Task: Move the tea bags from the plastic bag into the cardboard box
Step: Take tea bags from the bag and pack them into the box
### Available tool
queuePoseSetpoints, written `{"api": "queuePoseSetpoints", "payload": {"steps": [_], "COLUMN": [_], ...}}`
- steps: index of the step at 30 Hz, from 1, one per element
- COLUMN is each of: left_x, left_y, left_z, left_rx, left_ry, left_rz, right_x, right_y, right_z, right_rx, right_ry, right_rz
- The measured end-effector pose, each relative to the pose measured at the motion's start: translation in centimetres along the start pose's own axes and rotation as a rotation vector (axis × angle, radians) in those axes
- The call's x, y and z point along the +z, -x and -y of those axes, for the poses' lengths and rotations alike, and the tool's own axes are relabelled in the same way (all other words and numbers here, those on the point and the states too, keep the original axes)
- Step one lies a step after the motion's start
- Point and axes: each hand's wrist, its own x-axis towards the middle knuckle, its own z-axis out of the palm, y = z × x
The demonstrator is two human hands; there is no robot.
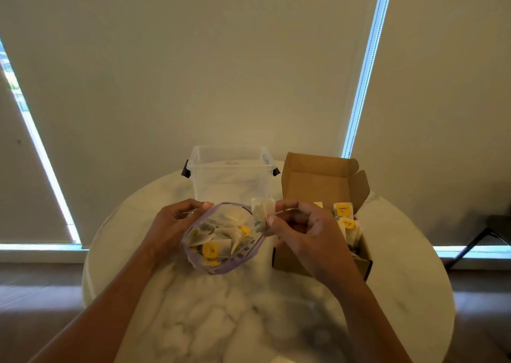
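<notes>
A single tea bag (262, 215) is pinched between the thumb and forefinger of the right hand (302, 232). Its fingers (279, 205) are curled narrowly round the right edge of the sachet, which is held upright in the air, above the gap between the plastic bag (221, 271) and the cardboard box (318, 174). The left rim of the plastic bag is gripped by the left hand (172, 224), whose fingers (205, 205) are bent over that rim, and the purple-edged mouth is held wide. A heap of loose tea bags (218, 248) with yellow tags can be seen inside. The plastic bag is rested on the marbled round counter (221, 315), just left of the cardboard box, whose lid is stood open at the back. A row of packed tea bags (344, 210), also yellow-tagged, is lined up along the box's right side; the left part is hidden by the right hand. Behind the plastic bag a clear tub (231, 180) with dark handles is set on the counter. Pale blinds (221, 58) are drawn beyond it, with strips of daylight at their edges.
</notes>
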Motion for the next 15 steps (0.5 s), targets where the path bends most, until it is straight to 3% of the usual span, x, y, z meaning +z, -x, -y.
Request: {"api": "queuePoseSetpoints", "payload": {"steps": [5, 11, 13, 15], "left_x": [-0.1, -0.1, -0.2, -0.3], "left_y": [-0.1, -0.4, -0.5, -0.5], "left_z": [0.3, 0.6, 0.6, 0.8], "left_rx": [0.001, 0.026, 0.041, 0.038], "left_ry": [-0.014, -0.019, -0.033, -0.053], "left_rz": [0.006, 0.033, 0.045, 0.034], "right_x": [-2.7, -7.1, -7.4, -7.5], "right_y": [1.1, 3.2, 4.2, 5.0], "right_z": [0.2, -0.8, -0.5, 0.0], "right_rx": [-0.046, -0.105, -0.108, -0.077], "right_ry": [-0.044, 0.111, 0.129, 0.165], "right_rz": [-0.178, -0.439, -0.403, -0.247]}}
